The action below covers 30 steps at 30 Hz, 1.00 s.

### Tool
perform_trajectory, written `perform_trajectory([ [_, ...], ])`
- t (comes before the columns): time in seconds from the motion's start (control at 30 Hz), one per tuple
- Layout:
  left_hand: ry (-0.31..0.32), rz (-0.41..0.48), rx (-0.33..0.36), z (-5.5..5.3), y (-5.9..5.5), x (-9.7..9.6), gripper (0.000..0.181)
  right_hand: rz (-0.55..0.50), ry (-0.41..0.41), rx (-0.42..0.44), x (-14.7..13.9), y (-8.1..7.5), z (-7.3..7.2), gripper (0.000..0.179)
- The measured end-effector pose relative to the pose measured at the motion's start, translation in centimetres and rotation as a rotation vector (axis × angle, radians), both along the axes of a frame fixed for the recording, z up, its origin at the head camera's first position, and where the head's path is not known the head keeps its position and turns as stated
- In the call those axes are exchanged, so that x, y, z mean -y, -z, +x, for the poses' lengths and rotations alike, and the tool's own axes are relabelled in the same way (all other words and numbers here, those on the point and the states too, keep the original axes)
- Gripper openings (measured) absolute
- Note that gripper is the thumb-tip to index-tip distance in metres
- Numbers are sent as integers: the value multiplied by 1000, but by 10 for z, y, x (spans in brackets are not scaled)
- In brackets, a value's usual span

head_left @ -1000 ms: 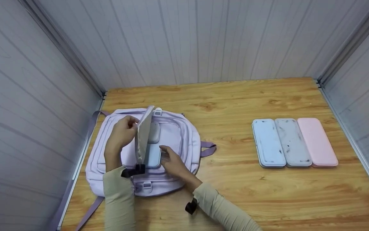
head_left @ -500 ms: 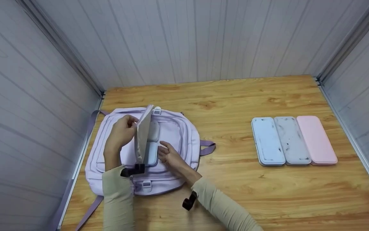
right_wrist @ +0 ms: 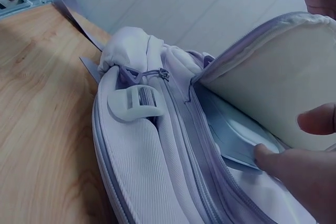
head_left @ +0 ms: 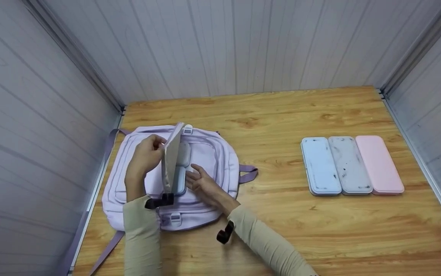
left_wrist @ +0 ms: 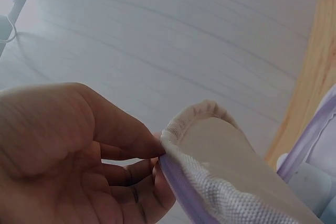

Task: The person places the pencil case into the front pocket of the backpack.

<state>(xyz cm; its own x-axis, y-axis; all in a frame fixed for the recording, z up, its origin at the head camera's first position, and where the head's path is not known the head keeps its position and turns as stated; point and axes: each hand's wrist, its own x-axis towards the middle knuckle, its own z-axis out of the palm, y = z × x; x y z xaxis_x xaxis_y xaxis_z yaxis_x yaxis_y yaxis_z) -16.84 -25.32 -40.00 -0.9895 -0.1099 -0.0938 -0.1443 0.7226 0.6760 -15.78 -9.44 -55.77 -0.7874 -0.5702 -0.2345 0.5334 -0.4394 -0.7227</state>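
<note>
A lilac backpack (head_left: 226, 161) lies on the table with its front pocket unzipped. My left hand (head_left: 143, 157) pinches the edge of the pocket flap (head_left: 172, 159), which stands upright; the left wrist view has thumb and fingers on its purple trim. Under the flap lie a flat light blue case (head_left: 181, 182) and, beyond it, a grey case (head_left: 184, 155), both partly hidden by the flap. My right hand (head_left: 207, 188) has its fingers extended at the blue case's right end. In the right wrist view, one fingertip (right_wrist: 262, 153) touches the blue case (right_wrist: 239, 129) inside the pocket.
On the right of the table, a light blue case (head_left: 322, 166), a grey case (head_left: 350, 165) and a pink case (head_left: 379, 165) lie side by side. A white buckle (right_wrist: 135, 103) sits on the bag's side. Panel walls (head_left: 235, 46) enclose the table.
The blue case has slid left, deeper under the flap, with my right hand following it and its fingers straightening. My left hand keeps the flap up in the same place.
</note>
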Motion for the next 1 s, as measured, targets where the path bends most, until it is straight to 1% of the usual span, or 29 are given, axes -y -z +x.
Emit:
perform_trajectory([
  [0.13, -3, 1, -3, -1, 0, 0, 28, 17, -7, -15, -2, -1, -2, 89],
  [0.27, -1, 0, -6, -1, 0, 0, 28, 80, 8, -65, -5, -5, -1, 84],
  [0.47, 3, 4, -5, 1, -1, 0, 28, 260, 43, -268, -15, -11, 1, 72],
  [0.67, -1, 9, -8, 2, 0, 1, 28, 307, 97, -408, -32, -21, 6, 63],
  [0.73, -1, 5, -12, 2, 0, 1, 28, 335, 115, -467, -39, -24, 8, 61],
  [0.83, -1, 3, -22, 2, 0, 2, 27, 380, 135, -549, -50, -33, 11, 59],
  [1.0, 1, 9, -23, 2, 0, 3, 28, 434, 176, -654, -70, -62, 21, 57],
])
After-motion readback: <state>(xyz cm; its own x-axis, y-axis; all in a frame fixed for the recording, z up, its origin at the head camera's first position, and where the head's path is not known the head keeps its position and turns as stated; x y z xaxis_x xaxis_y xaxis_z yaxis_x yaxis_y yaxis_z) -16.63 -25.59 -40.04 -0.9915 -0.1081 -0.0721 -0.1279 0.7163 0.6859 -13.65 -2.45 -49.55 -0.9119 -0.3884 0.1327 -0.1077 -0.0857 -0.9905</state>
